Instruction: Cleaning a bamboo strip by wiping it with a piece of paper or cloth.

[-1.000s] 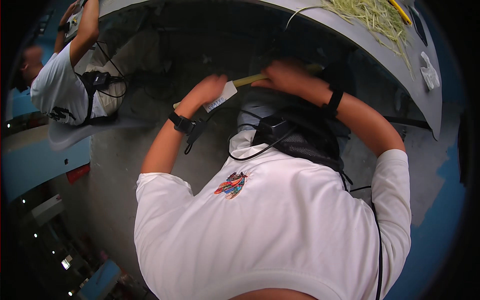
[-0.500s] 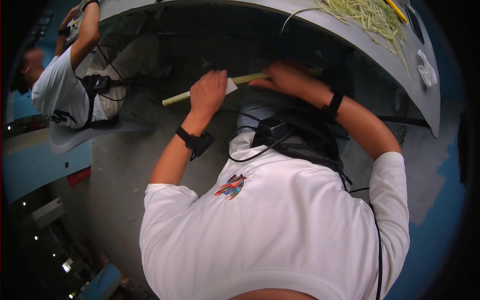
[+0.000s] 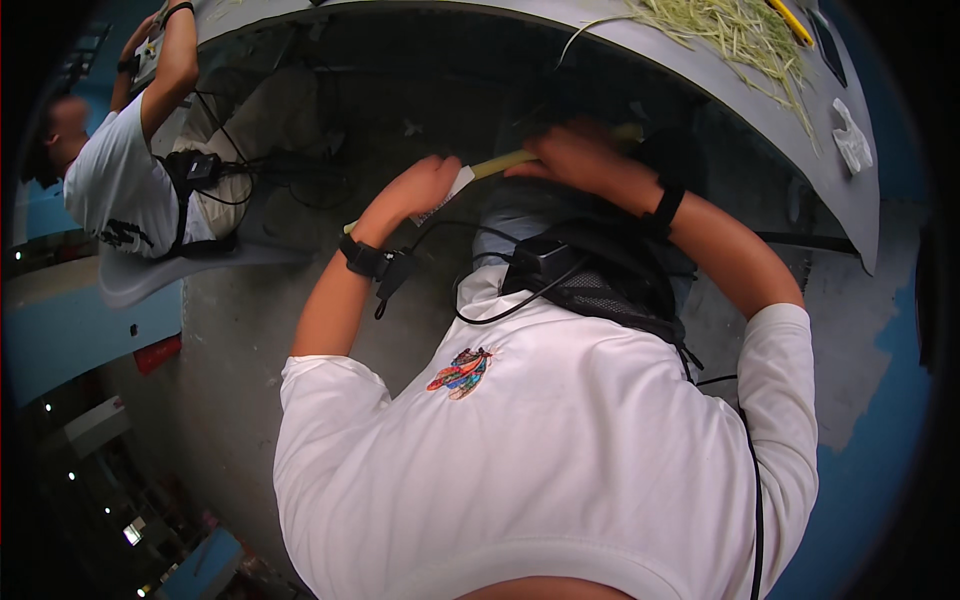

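A pale yellow-green stick, which looks like bamboo, lies across in front of me, its left end lower and mostly hidden behind my wrist. My left hand is closed round it. Between that palm and the stick is a small white sheet, whose edge sticks out beside my fingers. Farther right, my right hand grips the stick near its other end; its fingers are dark and slightly blurred. The right tip of the stick shows just past that hand.
A grey table curves along the far side, bearing a heap of thin pale green strips, a yellow-handled tool and crumpled white tissue. A black pouch with cables sits at my waist. To the left, another person sits on a grey chair.
My left hand has turned at the wrist, and the stick's left end is now hidden behind it. The stick tilts more steeply. My right hand stays in nearly the same place.
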Tool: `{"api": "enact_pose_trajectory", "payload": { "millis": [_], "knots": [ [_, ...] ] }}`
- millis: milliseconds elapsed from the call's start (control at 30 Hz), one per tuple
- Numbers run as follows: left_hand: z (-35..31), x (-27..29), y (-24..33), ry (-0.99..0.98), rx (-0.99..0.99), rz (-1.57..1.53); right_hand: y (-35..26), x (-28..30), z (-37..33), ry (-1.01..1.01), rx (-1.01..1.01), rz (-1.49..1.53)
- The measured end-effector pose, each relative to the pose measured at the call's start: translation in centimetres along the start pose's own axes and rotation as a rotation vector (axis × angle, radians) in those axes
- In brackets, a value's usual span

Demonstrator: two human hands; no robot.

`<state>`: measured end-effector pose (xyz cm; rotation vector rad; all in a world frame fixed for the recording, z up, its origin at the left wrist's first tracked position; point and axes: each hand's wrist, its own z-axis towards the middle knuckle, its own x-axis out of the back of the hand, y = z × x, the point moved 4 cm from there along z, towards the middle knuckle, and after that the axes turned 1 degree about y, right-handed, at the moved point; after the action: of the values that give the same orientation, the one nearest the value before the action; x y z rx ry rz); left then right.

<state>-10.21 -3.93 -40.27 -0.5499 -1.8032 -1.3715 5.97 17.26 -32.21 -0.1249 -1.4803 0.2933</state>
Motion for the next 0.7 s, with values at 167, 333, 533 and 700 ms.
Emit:
{"api": "enact_pose_trajectory", "payload": {
  "millis": [167, 333, 533, 700],
  "knots": [
    [-1.5, -0.9, 0.7, -0.821, 0.640, -0.925, -0.6, 0.1, 0.3, -0.189, 0.005, -0.139],
    [-1.2, 0.6, 2.9, -0.475, 0.539, -0.671, 0.1, 0.1, -0.2, -0.159, 0.003, -0.045],
    [-2.3, 2.4, 3.8, -0.365, 0.412, -0.566, 0.6, 0.6, -0.7, -0.161, 0.012, 0.043],
    [-3.2, 3.9, 3.3, -0.352, 0.246, -0.718, 0.6, 1.1, -0.6, -0.178, 0.042, 0.045]
  ]
}}
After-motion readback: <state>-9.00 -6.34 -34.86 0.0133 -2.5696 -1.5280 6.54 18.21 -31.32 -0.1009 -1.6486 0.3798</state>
